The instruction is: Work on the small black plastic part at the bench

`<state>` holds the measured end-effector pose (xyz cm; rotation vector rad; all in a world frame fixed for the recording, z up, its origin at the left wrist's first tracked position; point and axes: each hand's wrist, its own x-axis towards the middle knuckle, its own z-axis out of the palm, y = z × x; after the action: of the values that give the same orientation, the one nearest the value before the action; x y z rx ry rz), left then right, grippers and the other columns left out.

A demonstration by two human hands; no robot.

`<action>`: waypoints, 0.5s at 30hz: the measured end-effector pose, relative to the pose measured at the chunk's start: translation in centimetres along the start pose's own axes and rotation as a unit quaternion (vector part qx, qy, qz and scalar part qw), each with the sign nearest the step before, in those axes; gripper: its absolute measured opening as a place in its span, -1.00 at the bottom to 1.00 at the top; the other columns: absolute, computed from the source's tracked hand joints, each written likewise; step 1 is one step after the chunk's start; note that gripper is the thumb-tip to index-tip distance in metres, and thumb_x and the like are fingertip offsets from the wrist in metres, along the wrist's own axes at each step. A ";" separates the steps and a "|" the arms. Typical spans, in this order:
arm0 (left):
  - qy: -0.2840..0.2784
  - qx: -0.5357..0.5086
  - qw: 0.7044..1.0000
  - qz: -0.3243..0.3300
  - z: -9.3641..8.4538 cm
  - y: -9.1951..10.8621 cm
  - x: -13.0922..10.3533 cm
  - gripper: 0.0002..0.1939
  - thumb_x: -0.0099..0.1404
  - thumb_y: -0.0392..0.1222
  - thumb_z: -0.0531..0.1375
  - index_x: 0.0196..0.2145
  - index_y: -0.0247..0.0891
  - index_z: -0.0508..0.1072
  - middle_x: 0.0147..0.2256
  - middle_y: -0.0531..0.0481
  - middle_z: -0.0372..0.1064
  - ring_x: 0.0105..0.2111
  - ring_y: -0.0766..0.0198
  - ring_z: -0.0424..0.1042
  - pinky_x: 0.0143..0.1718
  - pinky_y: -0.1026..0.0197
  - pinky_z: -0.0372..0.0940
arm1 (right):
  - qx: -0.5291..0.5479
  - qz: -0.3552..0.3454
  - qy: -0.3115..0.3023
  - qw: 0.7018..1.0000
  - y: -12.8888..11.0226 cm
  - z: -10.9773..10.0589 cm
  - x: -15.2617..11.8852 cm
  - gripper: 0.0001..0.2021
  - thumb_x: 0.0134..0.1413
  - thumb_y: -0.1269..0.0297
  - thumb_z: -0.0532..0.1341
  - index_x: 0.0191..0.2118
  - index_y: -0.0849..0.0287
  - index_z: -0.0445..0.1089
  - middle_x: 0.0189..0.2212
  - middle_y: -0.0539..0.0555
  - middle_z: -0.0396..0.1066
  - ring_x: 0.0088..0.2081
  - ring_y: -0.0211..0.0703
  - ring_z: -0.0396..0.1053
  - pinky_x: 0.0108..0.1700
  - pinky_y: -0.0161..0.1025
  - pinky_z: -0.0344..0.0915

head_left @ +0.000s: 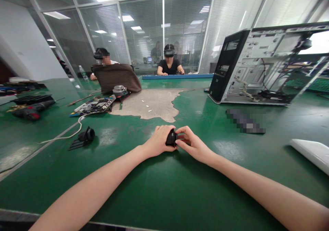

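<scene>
Small black plastic part with a flared rim (pixel 170 138) sits between the person's two hands, at or just above the green, glossy tabletop (pixel 159 193); whether it touches the surface cannot be told. The left hand (pixel 157 142) wraps around it from the left, fingers bent over the top and thumb below. The right hand (pixel 193 144) pinches its right side, thumb and curved fingertips at the rim, the palm clear of it.

To the left, well apart from the hands, lies a black plastic piece with a round collar and slatted fins (pixel 88 135). Beyond it is a circuit board crowded with light-coloured components (pixel 96 106). A black-fronted computer case with an open metal side (pixel 231 66) stands upright at the far right.
</scene>
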<state>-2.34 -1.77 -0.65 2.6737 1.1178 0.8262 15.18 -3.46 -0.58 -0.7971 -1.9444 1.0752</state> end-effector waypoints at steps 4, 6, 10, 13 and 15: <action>0.000 -0.005 1.000 -0.002 -0.1 0.0 0.0 -0.42 -0.01 -0.08 0.22 -0.07 -0.18 0.07 -0.17 -0.03 0.23 -0.17 0.14 0.23 -0.15 0.11 0.04 | -0.020 0.002 0.000 1.000 -0.2 0.0 0.0 -0.73 0.05 0.40 0.06 -0.09 0.11 0.07 -0.16 0.08 0.22 -0.15 -0.19 0.31 -0.15 -0.18 0.34; -0.001 -0.004 1.000 -0.004 -0.1 0.0 0.0 -0.42 -0.02 -0.09 0.23 -0.08 -0.18 0.07 -0.17 -0.03 0.23 -0.17 0.14 0.23 -0.16 0.11 0.04 | -0.016 0.004 -0.007 1.000 -0.3 0.0 -0.1 -0.74 0.05 0.40 0.07 -0.11 0.12 0.08 -0.19 0.07 0.23 -0.16 -0.19 0.32 -0.14 -0.16 0.34; -0.005 0.001 1.000 -0.006 -0.1 0.0 0.0 -0.40 -0.04 -0.11 0.23 -0.07 -0.19 0.07 -0.19 -0.02 0.23 -0.18 0.14 0.23 -0.16 0.12 0.03 | 0.006 -0.013 -0.007 1.000 -0.2 0.0 -0.2 -0.75 0.01 0.41 0.11 -0.16 0.12 0.09 -0.20 0.04 0.22 -0.19 -0.22 0.34 -0.12 -0.16 0.33; -0.001 -0.002 1.000 -0.005 0.0 0.1 0.0 -0.42 -0.02 -0.08 0.22 -0.07 -0.19 0.07 -0.18 -0.02 0.23 -0.18 0.15 0.23 -0.16 0.12 0.03 | 0.008 -0.018 0.002 1.000 0.0 0.0 -0.1 -0.84 0.05 0.37 0.08 -0.20 0.12 0.12 -0.23 0.03 0.19 -0.21 -0.24 0.34 -0.16 -0.18 0.36; 0.000 -0.004 1.000 -0.007 -0.1 0.2 0.0 -0.42 -0.01 -0.07 0.21 -0.07 -0.18 0.07 -0.18 -0.02 0.23 -0.18 0.15 0.23 -0.15 0.12 0.03 | 0.000 -0.025 0.012 1.000 0.1 0.1 0.0 -0.87 0.06 0.36 0.07 -0.22 0.12 0.13 -0.25 0.03 0.19 -0.21 -0.23 0.33 -0.16 -0.18 0.36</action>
<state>-2.26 -1.88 -0.52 2.6558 1.1292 0.8265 15.13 -3.39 -0.69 -0.7557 -1.9339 1.0310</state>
